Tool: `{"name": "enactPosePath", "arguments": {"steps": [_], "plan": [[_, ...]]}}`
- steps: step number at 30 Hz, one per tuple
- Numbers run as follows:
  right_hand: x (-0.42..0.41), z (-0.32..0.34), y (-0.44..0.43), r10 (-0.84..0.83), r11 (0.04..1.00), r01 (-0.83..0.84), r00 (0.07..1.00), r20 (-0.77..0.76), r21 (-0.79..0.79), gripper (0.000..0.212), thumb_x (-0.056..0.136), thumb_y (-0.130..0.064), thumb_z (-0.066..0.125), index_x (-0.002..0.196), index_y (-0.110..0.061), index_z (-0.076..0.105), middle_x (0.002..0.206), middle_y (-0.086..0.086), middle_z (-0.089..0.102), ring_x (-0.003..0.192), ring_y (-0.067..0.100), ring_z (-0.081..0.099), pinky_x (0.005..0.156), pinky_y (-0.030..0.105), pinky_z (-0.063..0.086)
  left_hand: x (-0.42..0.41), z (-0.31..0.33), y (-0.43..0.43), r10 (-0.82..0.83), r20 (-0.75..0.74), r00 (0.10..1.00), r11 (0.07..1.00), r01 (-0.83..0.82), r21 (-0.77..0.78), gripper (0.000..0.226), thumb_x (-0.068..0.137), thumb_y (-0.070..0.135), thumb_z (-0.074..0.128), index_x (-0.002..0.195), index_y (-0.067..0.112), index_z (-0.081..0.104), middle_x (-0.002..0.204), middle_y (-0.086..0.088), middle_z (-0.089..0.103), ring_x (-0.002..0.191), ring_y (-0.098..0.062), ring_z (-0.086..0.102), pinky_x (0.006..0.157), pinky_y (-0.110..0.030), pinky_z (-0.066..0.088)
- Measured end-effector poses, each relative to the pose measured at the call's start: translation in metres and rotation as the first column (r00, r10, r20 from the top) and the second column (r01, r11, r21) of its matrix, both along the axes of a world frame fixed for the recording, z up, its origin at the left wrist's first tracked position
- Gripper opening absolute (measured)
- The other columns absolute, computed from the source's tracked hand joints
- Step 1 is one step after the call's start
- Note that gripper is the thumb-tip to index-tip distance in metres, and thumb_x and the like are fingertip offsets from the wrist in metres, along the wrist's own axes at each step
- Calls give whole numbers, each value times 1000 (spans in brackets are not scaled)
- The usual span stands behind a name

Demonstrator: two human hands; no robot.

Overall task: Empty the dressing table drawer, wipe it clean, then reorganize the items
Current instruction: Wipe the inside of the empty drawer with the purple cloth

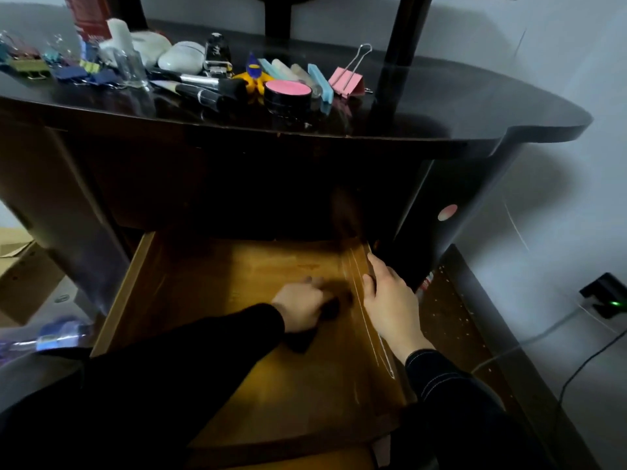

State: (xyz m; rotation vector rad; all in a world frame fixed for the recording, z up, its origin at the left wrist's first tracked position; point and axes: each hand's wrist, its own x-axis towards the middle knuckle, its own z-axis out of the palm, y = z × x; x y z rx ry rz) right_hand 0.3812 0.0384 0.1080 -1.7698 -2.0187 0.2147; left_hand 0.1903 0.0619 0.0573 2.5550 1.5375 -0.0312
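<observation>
Drawer first: the pulled-out wooden drawer (pixel 210 293) of the dark dressing table sits open below me, its amber bottom bare apart from my hands and what I hold. My left hand (pixel 300 307) is down on the drawer floor, right of centre, its grip pinched around a dark cloth (pixel 330 308) that is smeared by motion blur — I cannot make out its edges or how it is folded. A dark corner of it shows just below my wrist. My right hand (pixel 390 300) lies along the right side wall of the drawer, fingers closed together and laid flat against the rim, thumb on the inner side; its grip pinches nothing, it only bears on the wood. Both sleeves are black, the right one with pale stitching at the cuff.

Up on the glossy black worktop (pixel 441 103) the drawer's things stand in a loose row. At the left, a heap of coloured binder clips (pixel 68 71); beside them a small clear glass bottle (pixel 130 67) and a white oval case (pixel 181 57). Black-handled makeup brushes (pixel 203 88) lie across the front, touching a round black jar with a pink lid (pixel 287 93). Behind the jar, pale blue and white sticks (pixel 288 71) lie side by side, and at the right end a large pink binder clip (pixel 347 79) rests with its wire handles raised.

A cardboard box (pixel 20 276) sits on the floor at the far left — well apart from the drawer.
</observation>
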Motion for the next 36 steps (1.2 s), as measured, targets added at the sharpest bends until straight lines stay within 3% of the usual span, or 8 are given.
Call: {"name": "enactPosePath", "arguments": {"steps": [5,8,13,18,23,25,30,36], "plan": [[2,-10,6,-17,998,19,999,-34,53,48,105,-31,45,152,-27,39,130,1,62,101,20,67,79,29,53,0,-13,61,336,143,931,941,-339,-3,39,93,23,56,132,22,58,129,-11,55,117,-33,54,95,-39,51],[5,-12,9,-10,998,12,999,-42,58,48,105,-30,47,152,-27,38,126,1,63,98,20,68,75,27,50,25,-24,70,371,209,905,920,-389,50,42,90,21,59,131,15,58,130,-11,55,120,-33,51,95,-41,50],[5,-12,10,-16,999,17,1000,-24,45,48,105,-31,46,152,-27,38,129,1,62,101,21,67,77,32,54,39,-29,49,198,222,955,972,-221,84,38,87,22,60,125,15,60,122,-7,50,112,-31,53,88,-42,52],[3,-7,6,-26,999,26,1000,-5,25,48,105,-30,46,152,-26,39,134,3,61,105,25,67,82,36,54,31,-24,-14,-90,162,983,996,89,10,39,88,25,59,127,22,60,129,-4,48,114,-28,52,88,-42,52],[-1,2,1,-21,1000,22,999,42,-7,48,106,-29,43,154,-23,37,135,5,60,108,25,66,86,41,57,32,-19,-87,-442,83,893,890,448,-87,48,85,21,65,132,17,55,130,-6,43,116,-30,49,87,-45,52],[-3,5,-2,-26,999,27,998,61,-23,48,107,-29,42,154,-22,36,136,5,60,110,25,66,87,43,57,33,-14,-100,-497,86,863,855,505,-123,48,83,18,68,129,16,57,129,-8,44,115,-31,47,83,-45,52],[-4,7,-5,-29,1000,29,997,72,-4,48,107,-29,42,154,-23,36,135,5,60,110,24,65,85,39,56,35,-8,-87,-451,24,892,889,452,-70,52,83,19,66,134,23,55,130,-7,44,119,-32,47,86,-43,47],[-1,-2,1,-21,999,20,999,25,32,48,105,-30,44,153,-24,39,133,7,61,109,28,66,85,44,58,21,-14,-9,-126,156,980,992,122,39,38,88,23,59,126,30,61,132,-2,51,117,-28,55,86,-36,52]]}}
